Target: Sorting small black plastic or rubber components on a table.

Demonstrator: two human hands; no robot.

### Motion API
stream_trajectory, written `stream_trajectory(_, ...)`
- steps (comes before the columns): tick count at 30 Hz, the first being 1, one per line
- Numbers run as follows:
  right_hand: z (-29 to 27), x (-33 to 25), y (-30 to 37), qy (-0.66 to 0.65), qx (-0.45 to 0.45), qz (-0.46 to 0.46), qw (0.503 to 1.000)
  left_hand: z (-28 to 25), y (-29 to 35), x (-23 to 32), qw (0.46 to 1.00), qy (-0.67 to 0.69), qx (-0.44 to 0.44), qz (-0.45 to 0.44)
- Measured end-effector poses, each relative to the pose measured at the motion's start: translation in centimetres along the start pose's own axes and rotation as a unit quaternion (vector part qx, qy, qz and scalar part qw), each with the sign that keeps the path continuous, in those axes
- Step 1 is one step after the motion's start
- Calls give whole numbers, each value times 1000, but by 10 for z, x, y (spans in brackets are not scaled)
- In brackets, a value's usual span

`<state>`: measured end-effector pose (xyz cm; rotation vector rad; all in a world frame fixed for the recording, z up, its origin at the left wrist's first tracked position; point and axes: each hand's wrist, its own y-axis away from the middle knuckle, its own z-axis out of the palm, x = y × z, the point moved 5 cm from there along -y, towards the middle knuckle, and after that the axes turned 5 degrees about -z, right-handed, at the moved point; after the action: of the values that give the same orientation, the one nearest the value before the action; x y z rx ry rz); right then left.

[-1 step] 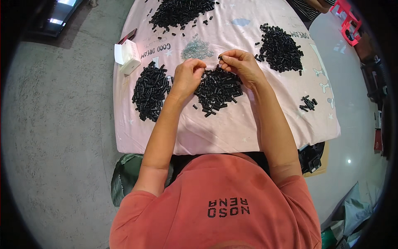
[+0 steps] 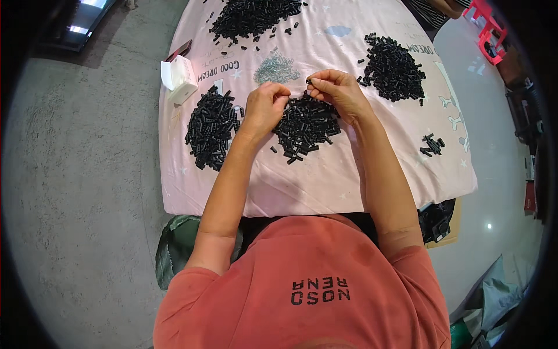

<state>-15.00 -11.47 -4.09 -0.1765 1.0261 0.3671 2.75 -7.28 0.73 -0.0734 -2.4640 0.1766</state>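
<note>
My right hand (image 2: 343,96) pinches a small black cylindrical piece (image 2: 309,82) between thumb and forefinger. To its left, my left hand (image 2: 265,107) is closed with the fingertips pressed together; anything in them is too small or hidden to make out. The two hands are a short gap apart. Below and between them lies a heap of short black tubular pieces (image 2: 305,128). Just beyond my left hand is a small pile of clear, shiny little parts (image 2: 276,68). Another black heap (image 2: 210,131) lies left of my left forearm.
More black pieces form a far heap (image 2: 250,20), a right-hand heap (image 2: 395,70) and a small cluster (image 2: 432,145). A white tissue box (image 2: 183,81) stands at the left edge of the pink cloth (image 2: 314,186). Red stools (image 2: 491,35) and part of another person (image 2: 439,9) show at the far right.
My left hand has shifted very slightly to the right. My right hand and the heaps look the same.
</note>
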Motion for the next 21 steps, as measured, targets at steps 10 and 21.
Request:
stream_trajectory(10, 2, 1, 0, 36, 6, -19, 999, 11, 1, 7, 999, -26, 11, 34)
stream_trajectory(21, 5, 1, 3, 31, -15, -4, 999, 7, 10, 20, 941, 328, -37, -68)
